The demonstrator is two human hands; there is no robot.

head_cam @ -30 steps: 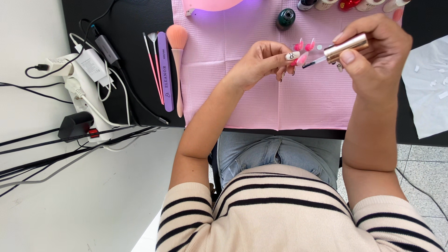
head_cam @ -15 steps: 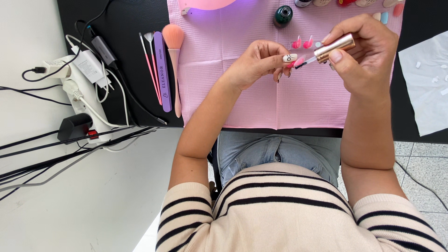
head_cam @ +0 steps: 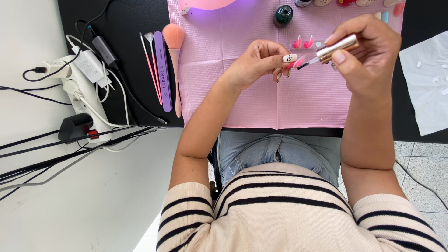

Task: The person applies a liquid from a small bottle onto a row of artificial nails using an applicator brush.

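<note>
My right hand (head_cam: 368,60): grip closed on gold-capped polish brush (head_cam: 333,49), tip at pink false nail (head_cam: 298,61). My left hand (head_cam: 259,63): grip pinching that nail above pink mat (head_cam: 308,102). Green bottle (head_cam: 283,15) beyond; fluffy brush (head_cam: 174,42) left, on desk (head_cam: 126,28).

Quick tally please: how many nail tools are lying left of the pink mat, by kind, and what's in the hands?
Thin pink-handled brushes: 2
Purple nail file: 1
Peach fluffy dust brush: 1
Gold-handled polish brush, in the right hand: 1
Pink false nail, in the left hand: 1
Total: 6
</note>
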